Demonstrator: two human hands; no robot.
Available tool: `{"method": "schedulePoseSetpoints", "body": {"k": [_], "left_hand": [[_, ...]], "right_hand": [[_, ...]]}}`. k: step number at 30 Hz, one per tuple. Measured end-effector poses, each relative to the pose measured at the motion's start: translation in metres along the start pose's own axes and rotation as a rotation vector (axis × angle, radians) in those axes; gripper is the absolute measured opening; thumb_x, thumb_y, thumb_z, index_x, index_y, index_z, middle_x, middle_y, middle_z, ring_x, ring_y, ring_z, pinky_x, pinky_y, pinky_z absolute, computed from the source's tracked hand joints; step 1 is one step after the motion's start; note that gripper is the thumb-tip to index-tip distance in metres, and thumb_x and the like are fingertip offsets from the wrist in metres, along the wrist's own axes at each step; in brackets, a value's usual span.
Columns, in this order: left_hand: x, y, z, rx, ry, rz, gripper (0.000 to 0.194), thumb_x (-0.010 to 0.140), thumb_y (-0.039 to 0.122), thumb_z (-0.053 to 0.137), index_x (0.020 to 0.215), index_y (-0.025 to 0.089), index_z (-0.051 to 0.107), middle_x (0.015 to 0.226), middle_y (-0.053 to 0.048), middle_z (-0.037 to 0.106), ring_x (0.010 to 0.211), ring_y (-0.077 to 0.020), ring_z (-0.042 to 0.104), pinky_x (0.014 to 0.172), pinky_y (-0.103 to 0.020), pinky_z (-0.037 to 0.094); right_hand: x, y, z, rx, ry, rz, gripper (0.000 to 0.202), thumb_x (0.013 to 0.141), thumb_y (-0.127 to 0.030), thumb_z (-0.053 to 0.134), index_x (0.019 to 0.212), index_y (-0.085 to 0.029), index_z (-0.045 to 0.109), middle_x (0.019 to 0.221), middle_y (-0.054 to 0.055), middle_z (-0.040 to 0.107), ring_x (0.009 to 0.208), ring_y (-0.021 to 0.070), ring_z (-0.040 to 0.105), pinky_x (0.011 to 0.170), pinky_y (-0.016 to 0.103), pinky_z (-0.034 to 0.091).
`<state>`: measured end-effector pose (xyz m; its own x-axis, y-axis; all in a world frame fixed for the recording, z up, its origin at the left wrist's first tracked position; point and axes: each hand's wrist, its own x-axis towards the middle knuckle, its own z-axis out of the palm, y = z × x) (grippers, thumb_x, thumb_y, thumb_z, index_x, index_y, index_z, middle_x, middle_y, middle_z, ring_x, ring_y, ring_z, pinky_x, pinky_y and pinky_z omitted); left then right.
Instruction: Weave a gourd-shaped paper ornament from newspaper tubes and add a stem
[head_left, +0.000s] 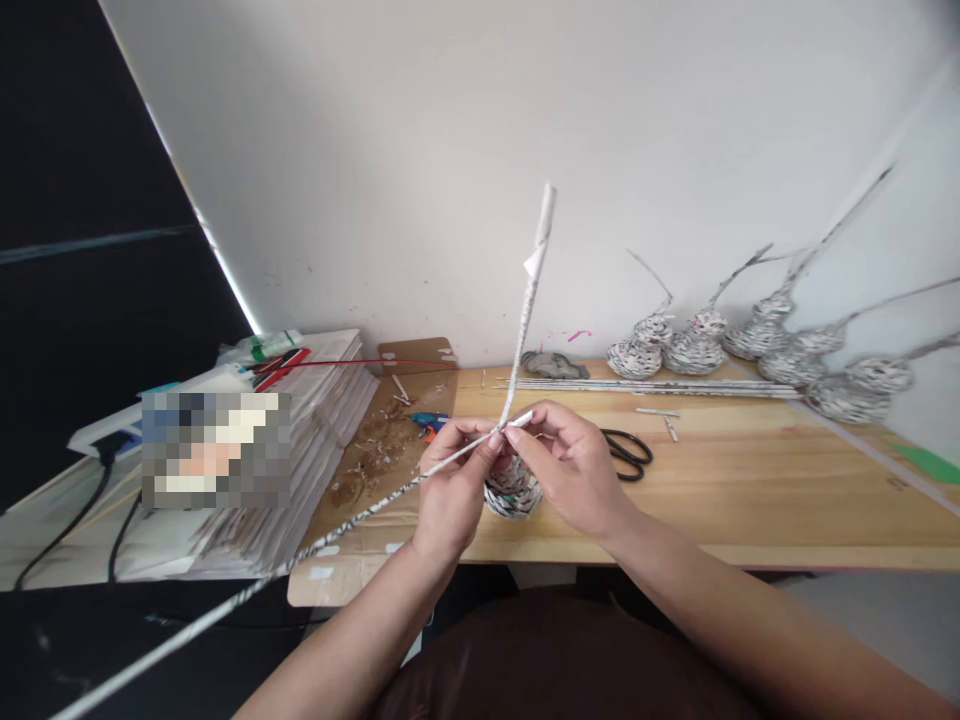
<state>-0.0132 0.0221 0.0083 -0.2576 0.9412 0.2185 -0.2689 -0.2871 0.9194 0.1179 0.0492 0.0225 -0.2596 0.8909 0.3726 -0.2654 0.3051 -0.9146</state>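
Note:
Both hands meet above the front of the table, at the top of a small woven paper gourd. My left hand pinches a rolled paper tube that slants down to the lower left. My right hand closes on the short white end of a paper tube beside the left fingertips. From between the fingers another paper tube stands nearly upright, with a loose paper flap near its top. My fingers hide most of the gourd's upper part and where the tubes join.
Black-handled scissors lie right of my hand. Behind are long paper tubes, a grey cloth and several woven gourds. A blue glue gun rests on stained cardboard; a paper stack stands left.

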Motion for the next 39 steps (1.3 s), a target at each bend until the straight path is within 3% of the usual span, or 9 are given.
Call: {"method": "schedulePoseSetpoints", "body": {"k": [9,14,22,25,28,31,34,39], "left_hand": [[0.014,0.018,-0.012,0.139,-0.154,-0.078,0.024,0.073,0.032,0.084,0.083,0.015,0.071,0.080,-0.003,0.070,0.071,-0.0136,0.067,0.059,-0.021,0.059],[0.018,0.024,-0.012,0.074,-0.193,-0.110,0.023,0.073,0.028,0.085,0.084,0.015,0.069,0.078,0.000,0.068,0.069,-0.0104,0.066,0.068,-0.023,0.062],[0.023,0.030,-0.014,0.056,-0.286,-0.218,0.027,0.072,0.030,0.086,0.082,0.016,0.065,0.075,-0.002,0.069,0.072,-0.0140,0.069,0.066,-0.026,0.063],[0.027,0.030,-0.016,0.087,-0.341,-0.219,0.026,0.073,0.031,0.085,0.083,0.016,0.066,0.074,-0.002,0.068,0.071,-0.0140,0.069,0.058,-0.021,0.060],[0.028,0.029,-0.016,0.104,-0.320,-0.177,0.026,0.072,0.030,0.086,0.083,0.017,0.067,0.076,-0.001,0.066,0.070,-0.0129,0.067,0.050,-0.016,0.056],[0.028,0.029,-0.014,0.105,-0.292,-0.158,0.024,0.073,0.028,0.085,0.083,0.017,0.067,0.076,-0.001,0.067,0.072,-0.0121,0.069,0.060,-0.019,0.061],[0.029,0.031,-0.013,0.117,-0.315,-0.168,0.022,0.075,0.027,0.084,0.084,0.016,0.067,0.076,-0.002,0.069,0.073,-0.0133,0.070,0.065,-0.022,0.062],[0.032,0.036,-0.015,0.115,-0.386,-0.213,0.024,0.072,0.027,0.086,0.082,0.016,0.068,0.077,-0.003,0.069,0.071,-0.0133,0.069,0.059,-0.020,0.060]], "right_hand": [[0.011,0.003,-0.007,0.007,-0.030,0.040,0.020,0.084,-0.033,0.072,0.077,-0.020,0.058,0.072,-0.001,0.064,0.064,0.0118,0.059,0.056,0.023,0.048],[0.013,0.008,-0.009,0.022,-0.053,0.087,0.020,0.086,-0.038,0.069,0.081,-0.020,0.060,0.074,-0.002,0.061,0.066,0.0115,0.056,0.054,0.023,0.047],[0.013,0.008,-0.005,0.092,-0.070,0.125,0.020,0.084,-0.039,0.071,0.080,-0.021,0.061,0.069,-0.003,0.060,0.063,0.0119,0.057,0.052,0.023,0.046],[0.013,0.009,-0.005,0.124,-0.068,0.144,0.023,0.082,-0.041,0.073,0.079,-0.021,0.061,0.069,-0.003,0.060,0.064,0.0122,0.057,0.052,0.022,0.046],[0.014,0.010,-0.007,0.149,-0.059,0.167,0.026,0.080,-0.043,0.075,0.079,-0.021,0.062,0.072,-0.002,0.060,0.071,0.0138,0.061,0.052,0.021,0.046],[0.016,0.009,-0.009,0.144,-0.057,0.163,0.026,0.079,-0.043,0.076,0.080,-0.020,0.063,0.072,-0.002,0.062,0.070,0.0136,0.061,0.052,0.021,0.046],[0.016,0.007,-0.009,0.171,-0.047,0.158,0.025,0.079,-0.041,0.077,0.079,-0.020,0.065,0.070,-0.002,0.063,0.066,0.0119,0.059,0.053,0.021,0.045],[0.012,0.008,-0.006,0.293,-0.022,0.182,0.028,0.072,-0.041,0.083,0.073,-0.020,0.064,0.067,-0.003,0.061,0.064,0.0110,0.055,0.057,0.022,0.043]]}}
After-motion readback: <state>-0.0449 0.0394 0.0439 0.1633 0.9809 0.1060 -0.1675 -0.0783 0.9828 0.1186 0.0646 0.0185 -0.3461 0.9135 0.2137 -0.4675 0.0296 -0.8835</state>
